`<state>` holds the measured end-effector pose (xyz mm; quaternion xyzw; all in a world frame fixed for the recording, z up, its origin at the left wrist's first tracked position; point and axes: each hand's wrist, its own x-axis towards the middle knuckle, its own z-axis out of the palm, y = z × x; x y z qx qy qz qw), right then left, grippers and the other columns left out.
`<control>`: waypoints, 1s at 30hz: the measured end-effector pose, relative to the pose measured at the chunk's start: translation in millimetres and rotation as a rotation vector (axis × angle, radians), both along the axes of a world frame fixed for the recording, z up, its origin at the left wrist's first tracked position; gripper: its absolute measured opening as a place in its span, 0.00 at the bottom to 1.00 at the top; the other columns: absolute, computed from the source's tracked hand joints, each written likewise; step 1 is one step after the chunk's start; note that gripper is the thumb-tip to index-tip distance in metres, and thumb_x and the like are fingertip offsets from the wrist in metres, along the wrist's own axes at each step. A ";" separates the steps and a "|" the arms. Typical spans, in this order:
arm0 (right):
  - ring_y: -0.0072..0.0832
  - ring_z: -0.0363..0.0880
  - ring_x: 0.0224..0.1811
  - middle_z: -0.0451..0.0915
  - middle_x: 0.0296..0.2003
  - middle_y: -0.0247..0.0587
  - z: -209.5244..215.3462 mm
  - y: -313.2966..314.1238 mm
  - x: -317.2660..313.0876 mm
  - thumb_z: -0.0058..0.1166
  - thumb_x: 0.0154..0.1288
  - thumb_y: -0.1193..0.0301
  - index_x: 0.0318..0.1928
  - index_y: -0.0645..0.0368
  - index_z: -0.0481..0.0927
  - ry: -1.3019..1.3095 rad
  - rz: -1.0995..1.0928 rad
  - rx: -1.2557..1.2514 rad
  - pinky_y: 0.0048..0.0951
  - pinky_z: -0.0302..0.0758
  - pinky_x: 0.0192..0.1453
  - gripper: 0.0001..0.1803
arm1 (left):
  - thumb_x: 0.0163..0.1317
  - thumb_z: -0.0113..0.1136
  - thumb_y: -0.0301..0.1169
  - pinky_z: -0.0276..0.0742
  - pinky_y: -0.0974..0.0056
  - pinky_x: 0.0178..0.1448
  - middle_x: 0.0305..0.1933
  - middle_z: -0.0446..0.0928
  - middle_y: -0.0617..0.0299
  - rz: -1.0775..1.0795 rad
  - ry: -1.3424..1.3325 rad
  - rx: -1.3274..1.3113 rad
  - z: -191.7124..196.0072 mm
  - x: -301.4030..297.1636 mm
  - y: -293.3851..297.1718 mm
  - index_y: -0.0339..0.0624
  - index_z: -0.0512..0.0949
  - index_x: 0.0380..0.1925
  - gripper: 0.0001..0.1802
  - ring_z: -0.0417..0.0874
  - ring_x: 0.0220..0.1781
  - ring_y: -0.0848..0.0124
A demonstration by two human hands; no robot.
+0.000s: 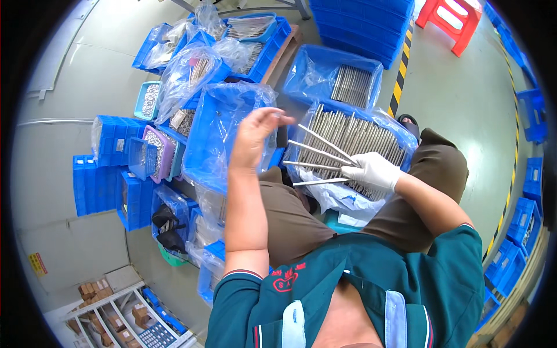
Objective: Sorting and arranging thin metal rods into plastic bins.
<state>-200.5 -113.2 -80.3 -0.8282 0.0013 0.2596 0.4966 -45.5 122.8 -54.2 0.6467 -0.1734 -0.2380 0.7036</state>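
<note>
Rods (322,158), thin and silver, fan out from our right hand (374,170), which wears a white glove and is closed around one end of the bundle; four or so splay leftward with their free ends well apart. This hand hovers just over a blue crate (406,134) lined with clear plastic and packed with many more metal rods (354,134) lying side by side. The crate sits between our knees, partly over our right thigh in brown trousers (432,174).

Our left hand (254,139) is bare and raised to the left of the fanned rods, fingers loosely curled and half open, with nothing in it. The fingertips point right, toward the rod tips, near them but apart. Behind this hand lies another blue crate (209,145) lined with a plastic bag; we cannot tell what it contains.

Farther away, a second lined crate (331,72) holds another batch of rods, and beyond it stands a stack of blue crates (362,23). To the left, more blue bins and plastic bags crowd the grey floor (464,87), among them a purple tray (159,151) of small metal pieces. A red stool (452,20) stands at the far right beside a yellow-and-black floor stripe (400,75). Our green shirt (371,278) fills the near edge.
</note>
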 end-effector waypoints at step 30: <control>0.14 0.65 0.15 0.70 0.21 0.27 -59.9 -44.8 71.5 0.49 0.66 0.69 0.39 0.59 0.72 0.617 -0.648 1.048 0.15 0.60 0.15 0.06 | 0.65 0.53 0.36 0.72 0.60 0.53 0.35 0.80 0.53 0.167 0.194 -0.118 -15.3 4.3 -11.1 0.35 0.75 0.40 0.14 0.82 0.41 0.62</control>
